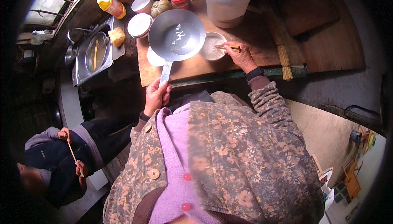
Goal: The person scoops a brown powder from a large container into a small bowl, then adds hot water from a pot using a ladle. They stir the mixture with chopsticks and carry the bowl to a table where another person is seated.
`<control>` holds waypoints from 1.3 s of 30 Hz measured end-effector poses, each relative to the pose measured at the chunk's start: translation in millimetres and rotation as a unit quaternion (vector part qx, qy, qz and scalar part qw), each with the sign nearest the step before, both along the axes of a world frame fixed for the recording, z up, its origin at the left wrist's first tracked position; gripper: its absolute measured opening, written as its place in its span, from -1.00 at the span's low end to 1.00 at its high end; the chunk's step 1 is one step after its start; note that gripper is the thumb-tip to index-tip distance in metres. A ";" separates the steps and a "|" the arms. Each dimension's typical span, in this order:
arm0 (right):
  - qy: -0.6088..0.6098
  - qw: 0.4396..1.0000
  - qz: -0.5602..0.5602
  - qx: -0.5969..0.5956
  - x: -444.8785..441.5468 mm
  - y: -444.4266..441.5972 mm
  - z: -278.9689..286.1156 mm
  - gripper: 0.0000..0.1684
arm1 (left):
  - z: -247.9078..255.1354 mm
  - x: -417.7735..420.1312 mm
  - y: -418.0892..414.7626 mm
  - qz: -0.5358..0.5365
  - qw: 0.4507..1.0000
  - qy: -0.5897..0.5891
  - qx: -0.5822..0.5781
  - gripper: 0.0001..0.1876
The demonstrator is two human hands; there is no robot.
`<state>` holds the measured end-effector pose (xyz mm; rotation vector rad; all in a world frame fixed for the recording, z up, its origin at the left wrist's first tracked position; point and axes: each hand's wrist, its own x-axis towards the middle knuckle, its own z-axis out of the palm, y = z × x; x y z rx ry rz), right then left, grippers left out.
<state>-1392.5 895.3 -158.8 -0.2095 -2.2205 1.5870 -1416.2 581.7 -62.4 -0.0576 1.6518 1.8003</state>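
Observation:
My left hand [157, 96] grips the flat handle of a metal frying pan [177, 36], held over the front left part of the wooden board [245, 53]. A little shiny liquid or wet sheen shows in the pan. Just right of the pan, partly behind its rim, is a bowl [212, 46] of pale, frothy liquid. My right hand [239, 54] holds wooden chopsticks [227, 47], their tips in that liquid. A white dish [155, 56] is partly hidden under the pan.
Behind stand a large red-lidded plastic container [227, 4], white tubs [140, 25], a squash [161, 7] and jars. A metal sink [80, 70] with a basin and a sponge [117, 36] are at left. A bundled straw brush [284, 61] lies right. Another person [61, 159] at lower left holds a stick.

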 end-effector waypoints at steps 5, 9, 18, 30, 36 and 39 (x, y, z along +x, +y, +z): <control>-0.136 0.990 0.041 -0.008 8.6 2.6 27.7 -0.81 | 3.4 1.8 -1.2 0.011 1.000 -0.010 0.007 -0.84; -0.056 0.998 -0.023 0.018 -6.0 17.9 5.2 -0.83 | 2.9 1.6 -2.2 0.008 1.000 -0.008 0.018 -0.83; -0.147 0.987 0.069 0.019 6.7 -4.6 39.9 -0.80 | 4.1 3.3 -8.1 0.012 1.000 -0.008 0.016 -0.83; -0.024 0.999 -0.022 0.040 -25.8 -1.9 12.9 -0.85 | 0.0 -1.2 -9.3 -0.005 1.000 -0.015 0.019 -0.82; -0.212 0.974 0.037 -0.066 -5.5 7.5 38.8 -0.79 | -0.2 1.0 -11.2 -0.001 1.000 -0.005 0.007 -0.82; -0.120 0.985 0.065 -0.106 -12.9 -9.5 13.4 -0.78 | 0.2 0.1 -11.0 -0.003 1.000 -0.010 0.010 -0.82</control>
